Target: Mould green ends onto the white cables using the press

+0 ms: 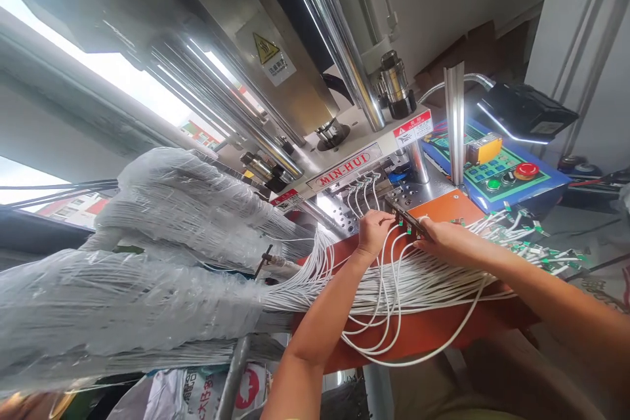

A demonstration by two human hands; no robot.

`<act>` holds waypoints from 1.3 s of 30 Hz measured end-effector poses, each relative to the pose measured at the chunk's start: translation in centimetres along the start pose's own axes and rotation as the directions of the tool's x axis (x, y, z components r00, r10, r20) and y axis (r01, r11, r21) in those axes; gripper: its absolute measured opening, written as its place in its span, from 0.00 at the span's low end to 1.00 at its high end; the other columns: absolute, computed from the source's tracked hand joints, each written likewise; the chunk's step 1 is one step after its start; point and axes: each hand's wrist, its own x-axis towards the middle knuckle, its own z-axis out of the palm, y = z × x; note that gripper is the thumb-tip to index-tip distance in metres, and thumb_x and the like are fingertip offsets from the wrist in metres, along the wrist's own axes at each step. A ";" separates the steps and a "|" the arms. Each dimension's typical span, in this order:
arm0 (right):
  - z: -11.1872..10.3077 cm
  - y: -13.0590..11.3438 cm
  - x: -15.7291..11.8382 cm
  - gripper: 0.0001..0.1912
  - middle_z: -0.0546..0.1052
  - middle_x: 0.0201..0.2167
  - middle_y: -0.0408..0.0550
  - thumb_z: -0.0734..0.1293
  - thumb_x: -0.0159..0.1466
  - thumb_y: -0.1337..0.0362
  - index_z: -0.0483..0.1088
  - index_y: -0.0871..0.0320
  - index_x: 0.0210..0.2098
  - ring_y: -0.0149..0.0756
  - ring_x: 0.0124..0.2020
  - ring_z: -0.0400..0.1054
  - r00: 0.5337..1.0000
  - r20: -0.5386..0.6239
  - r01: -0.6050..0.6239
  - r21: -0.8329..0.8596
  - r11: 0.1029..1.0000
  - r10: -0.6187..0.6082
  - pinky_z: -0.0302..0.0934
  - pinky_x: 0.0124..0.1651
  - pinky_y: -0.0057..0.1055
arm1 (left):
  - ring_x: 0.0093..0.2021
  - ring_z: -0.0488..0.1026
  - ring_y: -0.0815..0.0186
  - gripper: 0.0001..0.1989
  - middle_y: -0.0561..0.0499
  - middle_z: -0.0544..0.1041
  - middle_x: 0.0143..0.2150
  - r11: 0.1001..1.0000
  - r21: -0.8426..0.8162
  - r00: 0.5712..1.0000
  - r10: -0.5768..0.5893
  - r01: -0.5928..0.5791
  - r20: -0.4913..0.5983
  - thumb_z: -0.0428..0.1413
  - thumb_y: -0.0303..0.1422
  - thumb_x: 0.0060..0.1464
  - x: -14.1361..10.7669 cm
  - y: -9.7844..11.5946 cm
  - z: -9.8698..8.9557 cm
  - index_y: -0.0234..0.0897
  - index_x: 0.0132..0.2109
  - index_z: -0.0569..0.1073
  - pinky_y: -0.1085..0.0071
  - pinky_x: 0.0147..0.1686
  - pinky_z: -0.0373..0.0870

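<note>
My left hand (375, 233) and my right hand (438, 241) meet at a dark metal-and-plastic strip (406, 218) that carries several white wires with green-tipped ends. The left fingertips rest at the strip's near-left end, and the right fingers press along its other side. Below them, loops of white cable (384, 302) hang across an orange-red work mat (418, 335). A press machine's bed (344, 210) lies just beyond my left hand, with several short wires entering its steel fixture (364, 187).
Plastic-wrapped bundles of white wire (147, 275) fill the left side. Loose wires with green terminals (536, 249) lie to the right. Steel press columns (339, 39) rise behind the bed. A blue control panel (492, 167) with a red emergency stop button (526, 170) stands at the far right.
</note>
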 end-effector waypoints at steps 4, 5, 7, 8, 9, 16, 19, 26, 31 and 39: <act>-1.0 0.1 -0.9 0.13 0.77 0.36 0.57 0.59 0.65 0.56 0.61 0.57 0.45 0.51 0.36 0.73 0.999 0.022 0.032 -0.145 0.989 -0.029 0.55 0.32 0.34 | 0.47 0.72 0.59 0.12 0.48 0.79 0.40 0.988 0.119 0.995 0.094 -0.097 0.035 0.66 0.28 0.45 -0.1 1.2 -0.5 0.41 0.41 0.79 0.60 0.49 0.71; -1.3 0.2 -1.3 0.13 0.77 0.36 0.58 0.59 0.65 0.56 0.61 0.58 0.45 0.51 0.36 0.73 0.999 0.035 0.035 -0.177 0.984 -0.029 0.55 0.32 0.35 | 0.53 0.69 0.57 0.21 0.46 0.77 0.49 0.980 0.140 0.989 0.137 -0.143 0.057 0.66 0.28 0.44 -0.1 1.4 -0.5 0.40 0.48 0.77 0.57 0.54 0.68; -1.7 0.2 -2.0 0.14 0.77 0.35 0.59 0.59 0.65 0.58 0.61 0.60 0.46 0.53 0.36 0.73 0.998 0.054 0.031 -0.247 0.969 -0.018 0.55 0.31 0.36 | 0.64 0.58 0.54 0.34 0.45 0.67 0.62 0.959 0.153 0.965 0.218 -0.239 0.145 0.66 0.28 0.45 0.0 1.7 -0.4 0.41 0.60 0.68 0.53 0.62 0.59; -1.7 0.2 -2.3 0.14 0.77 0.36 0.60 0.59 0.65 0.59 0.61 0.61 0.47 0.54 0.36 0.73 0.999 0.054 0.025 -0.289 0.957 -0.009 0.56 0.32 0.36 | 0.67 0.54 0.54 0.35 0.45 0.63 0.65 0.950 0.144 0.946 0.244 -0.277 0.212 0.64 0.28 0.46 0.1 1.7 -0.3 0.42 0.62 0.65 0.51 0.64 0.55; -1.6 0.1 -2.6 0.15 0.77 0.36 0.62 0.59 0.65 0.59 0.62 0.62 0.47 0.55 0.37 0.73 0.999 0.046 0.023 -0.334 0.942 -0.008 0.56 0.32 0.37 | 0.68 0.52 0.55 0.33 0.46 0.63 0.66 0.944 0.131 0.926 0.258 -0.302 0.277 0.62 0.27 0.49 0.2 1.6 -0.1 0.43 0.62 0.65 0.50 0.66 0.52; -0.5 -0.8 -3.0 0.15 0.76 0.31 0.62 0.55 0.67 0.59 0.64 0.65 0.43 0.55 0.33 0.74 0.997 -0.062 0.002 -0.571 0.821 -0.046 0.55 0.29 0.37 | 0.63 0.62 0.56 0.25 0.41 0.69 0.60 0.903 0.128 0.876 0.350 -0.410 0.332 0.59 0.27 0.51 0.3 0.7 0.9 0.37 0.58 0.69 0.52 0.66 0.52; -1.0 -1.1 -2.9 0.15 0.77 0.31 0.62 0.57 0.66 0.58 0.64 0.64 0.42 0.55 0.34 0.74 1.000 0.006 0.003 -0.593 0.805 0.001 0.54 0.29 0.37 | 0.61 0.63 0.56 0.24 0.40 0.70 0.58 0.887 0.145 0.870 0.378 -0.438 0.316 0.60 0.27 0.50 0.3 0.7 1.0 0.33 0.56 0.70 0.55 0.66 0.52; -1.4 -0.9 -3.5 0.20 0.78 0.33 0.58 0.57 0.66 0.51 0.67 0.61 0.44 0.55 0.34 0.74 0.997 -0.068 -0.068 -0.627 0.776 0.033 0.53 0.29 0.37 | 0.55 0.67 0.57 0.23 0.44 0.74 0.53 0.903 0.115 0.878 0.363 -0.413 0.311 0.63 0.27 0.46 0.9 0.9 0.8 0.36 0.51 0.73 0.55 0.64 0.54; -2.8 0.2 -3.6 0.24 0.79 0.34 0.54 0.59 0.63 0.46 0.67 0.57 0.50 0.55 0.34 0.74 0.998 0.033 -0.027 -0.589 0.807 0.057 0.54 0.28 0.37 | 0.54 0.68 0.57 0.23 0.45 0.75 0.51 0.914 0.026 0.840 0.361 -0.405 0.405 0.65 0.28 0.44 2.2 0.7 -0.1 0.37 0.51 0.75 0.59 0.58 0.62; -4.9 0.8 -1.1 0.23 0.78 0.37 0.51 0.55 0.67 0.47 0.65 0.52 0.54 0.45 0.34 0.73 0.990 -0.135 -0.021 -0.421 0.907 -0.039 0.56 0.28 0.33 | 0.54 0.68 0.57 0.26 0.45 0.75 0.51 0.911 -0.085 0.834 0.406 -0.405 0.374 0.66 0.34 0.46 2.3 1.7 -1.8 0.39 0.53 0.73 0.61 0.57 0.63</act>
